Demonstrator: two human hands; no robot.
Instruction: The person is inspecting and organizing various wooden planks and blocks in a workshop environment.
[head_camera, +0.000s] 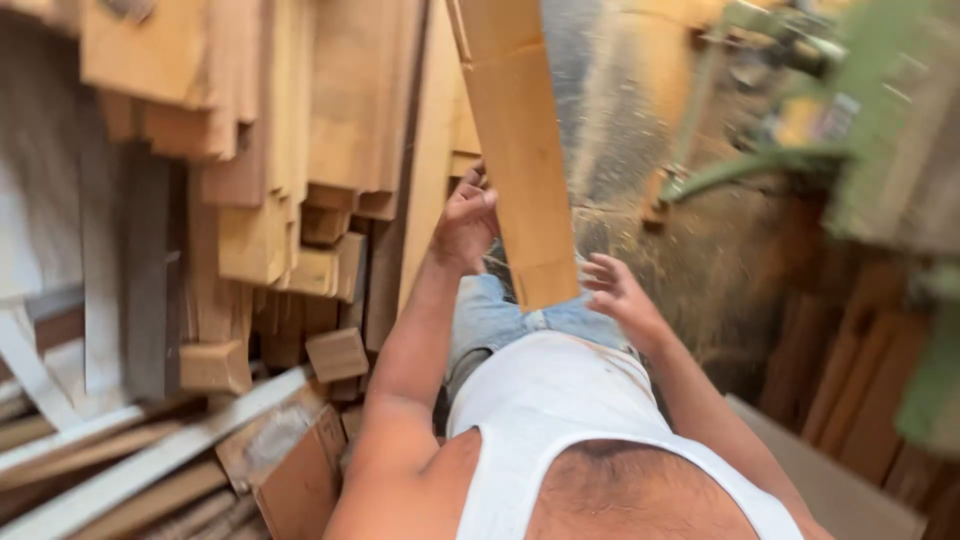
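Plank (520, 170): long pale board, steeply tilted, lower end at the person's waist, top running out of frame.
Left hand (465, 222): on the plank's left edge, fingers curled round it, holding.
Right hand (622, 295): just beside the lower right corner, fingers apart, no clear contact.
Surroundings: stacked timber (270, 150) left, green machine (860, 130) right, sawdust-covered floor (650, 120) ahead.
Advice: bring the right hand under the lower end, keep both edges gripped, swing clear of the stack.
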